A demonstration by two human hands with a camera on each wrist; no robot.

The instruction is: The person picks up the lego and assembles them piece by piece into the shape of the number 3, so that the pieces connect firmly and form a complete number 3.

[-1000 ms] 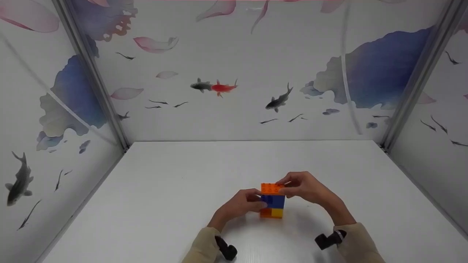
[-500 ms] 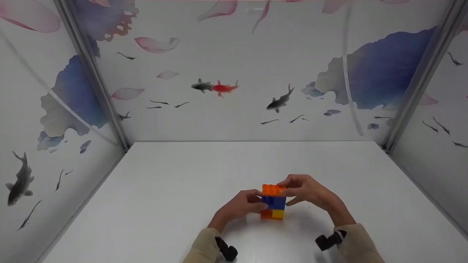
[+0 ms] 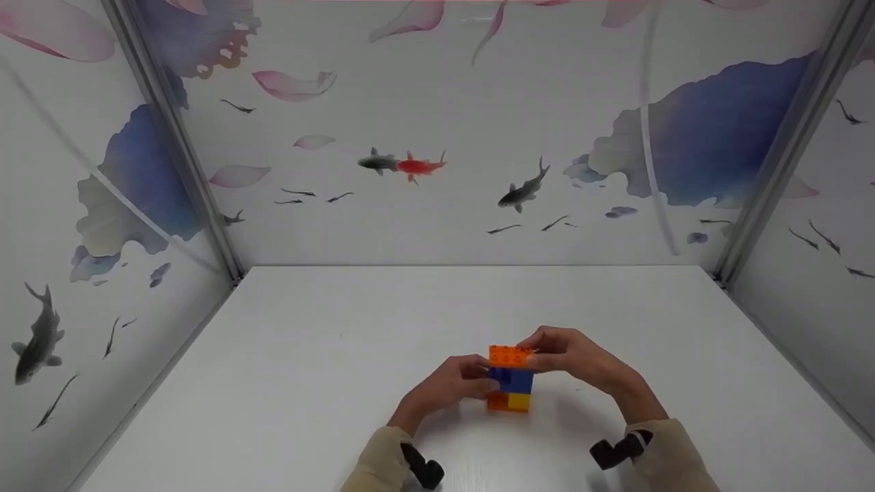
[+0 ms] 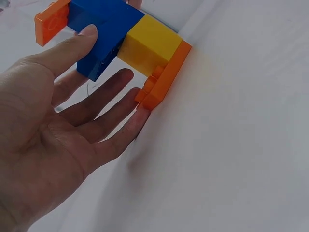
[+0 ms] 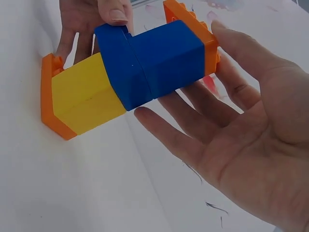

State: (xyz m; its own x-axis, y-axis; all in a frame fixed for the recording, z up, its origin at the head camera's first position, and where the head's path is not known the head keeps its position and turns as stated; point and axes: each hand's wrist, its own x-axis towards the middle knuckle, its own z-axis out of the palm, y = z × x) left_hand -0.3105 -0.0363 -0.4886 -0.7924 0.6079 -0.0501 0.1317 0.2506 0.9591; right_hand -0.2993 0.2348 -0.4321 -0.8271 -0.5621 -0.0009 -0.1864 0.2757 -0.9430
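A small tower of toy building bricks stands upright on the white table. At its foot lies a flat orange brick [image 5: 47, 99], with a yellow brick [image 5: 87, 94] on one end of it. Two blue bricks [image 5: 169, 55] sit above the yellow one, the lower reaching out toward my left hand [image 3: 444, 384]. That hand pinches the lower blue brick between thumb and a finger, its other fingers spread. A flat studded orange brick [image 3: 502, 356] tops the tower. My right hand [image 3: 574, 353] grips this top brick by its right end between thumb and forefinger.
The white tabletop [image 3: 328, 328] spreads around the tower. Printed panels with fish and petals form a back wall [image 3: 437, 225] and side walls, joined by metal corner posts [image 3: 179, 143]. Each sleeve carries a black wrist mount [image 3: 618, 449].
The right hand's lower fingers, seen apart under its thumb half a second ago, are now tucked out of sight in the head view. The left hand keeps its pinch.
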